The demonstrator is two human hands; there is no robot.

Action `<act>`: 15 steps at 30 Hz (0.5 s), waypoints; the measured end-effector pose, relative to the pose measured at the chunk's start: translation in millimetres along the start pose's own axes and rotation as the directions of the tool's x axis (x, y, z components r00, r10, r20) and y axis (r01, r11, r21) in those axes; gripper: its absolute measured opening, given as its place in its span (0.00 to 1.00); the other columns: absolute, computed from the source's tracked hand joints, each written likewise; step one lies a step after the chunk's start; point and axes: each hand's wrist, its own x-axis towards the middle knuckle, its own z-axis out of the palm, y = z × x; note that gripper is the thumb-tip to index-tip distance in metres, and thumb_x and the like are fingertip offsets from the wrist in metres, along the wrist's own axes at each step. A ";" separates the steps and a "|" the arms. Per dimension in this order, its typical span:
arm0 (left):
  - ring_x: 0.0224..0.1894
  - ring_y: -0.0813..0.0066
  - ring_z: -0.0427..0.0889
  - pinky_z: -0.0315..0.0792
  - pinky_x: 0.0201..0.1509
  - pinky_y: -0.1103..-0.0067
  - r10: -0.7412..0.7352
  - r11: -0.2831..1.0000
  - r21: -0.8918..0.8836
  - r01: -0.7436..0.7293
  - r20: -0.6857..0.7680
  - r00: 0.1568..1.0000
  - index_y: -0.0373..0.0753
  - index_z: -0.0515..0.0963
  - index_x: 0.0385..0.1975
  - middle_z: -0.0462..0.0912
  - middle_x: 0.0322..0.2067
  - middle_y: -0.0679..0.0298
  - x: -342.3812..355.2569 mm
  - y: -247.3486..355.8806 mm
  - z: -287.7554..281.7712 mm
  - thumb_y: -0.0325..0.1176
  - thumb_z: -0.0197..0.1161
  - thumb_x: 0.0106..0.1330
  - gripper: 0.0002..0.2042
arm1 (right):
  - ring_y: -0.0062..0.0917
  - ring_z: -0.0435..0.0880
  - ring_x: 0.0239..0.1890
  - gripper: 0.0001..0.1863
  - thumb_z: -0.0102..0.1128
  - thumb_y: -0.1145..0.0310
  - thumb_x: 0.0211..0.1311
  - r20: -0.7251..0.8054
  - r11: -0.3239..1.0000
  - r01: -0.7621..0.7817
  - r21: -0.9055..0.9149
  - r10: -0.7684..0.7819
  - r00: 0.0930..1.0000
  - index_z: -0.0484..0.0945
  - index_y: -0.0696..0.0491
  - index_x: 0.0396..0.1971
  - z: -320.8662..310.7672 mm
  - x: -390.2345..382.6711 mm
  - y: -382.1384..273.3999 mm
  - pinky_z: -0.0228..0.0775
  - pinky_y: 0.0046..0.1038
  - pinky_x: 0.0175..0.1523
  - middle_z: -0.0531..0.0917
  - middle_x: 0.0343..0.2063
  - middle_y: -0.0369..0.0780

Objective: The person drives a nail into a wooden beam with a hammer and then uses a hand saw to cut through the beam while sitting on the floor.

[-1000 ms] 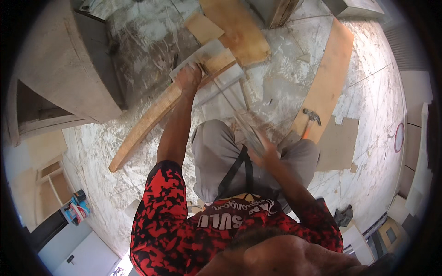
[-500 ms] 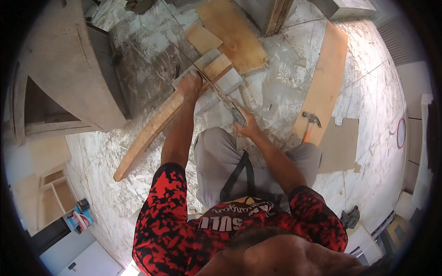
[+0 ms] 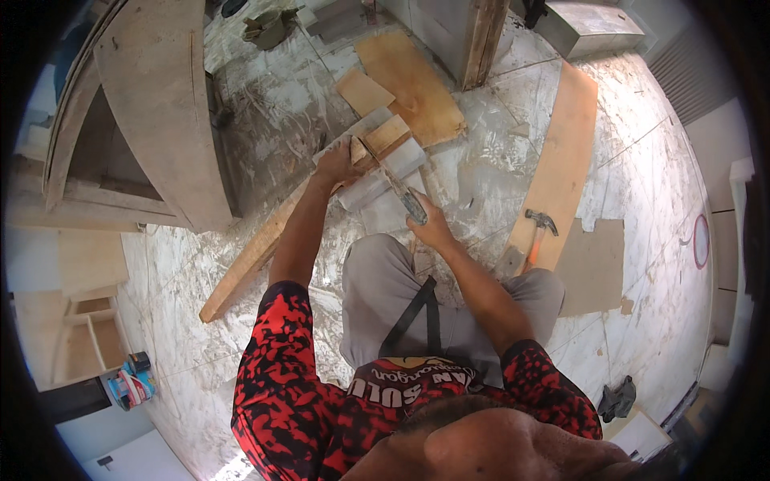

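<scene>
My left hand [image 3: 337, 165] grips a long wooden beam [image 3: 261, 248] close to its upper end, where a pale cut face shows. The beam slants down to the left. My right hand [image 3: 431, 224] is closed round the handle of a handsaw [image 3: 412, 205], whose thin blade points up and left beside the beam's end. Across the blade from my left hand, a short wooden block [image 3: 387, 137] rests on grey blocks [image 3: 407, 156]. A narrow gap shows between that short block and the beam.
A claw hammer [image 3: 540, 228] lies on a long plank [image 3: 561, 152] to the right, with a brown sheet [image 3: 593, 268] beside it. Plywood pieces [image 3: 413, 84] lie farther ahead. A large wooden cabinet frame [image 3: 160, 120] stands at left. The tiled floor is stained.
The beam's end has parted from the short block, and its cut face now shows. The saw blade sits lower, with less of it reaching beyond the wood. The view has shifted slightly.
</scene>
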 end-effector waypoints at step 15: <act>0.64 0.52 0.67 0.62 0.66 0.65 0.115 0.898 -0.428 0.103 0.453 0.884 0.33 0.58 0.65 0.68 0.60 0.43 29.7 -25.7 -9.9 0.50 0.80 0.33 0.56 | 0.32 0.84 0.39 0.31 0.59 0.76 0.52 -0.075 0.999 0.010 0.035 -0.007 0.997 0.68 0.59 0.60 -2.4 -17.0 -41.9 0.74 0.29 0.47 0.83 0.39 0.51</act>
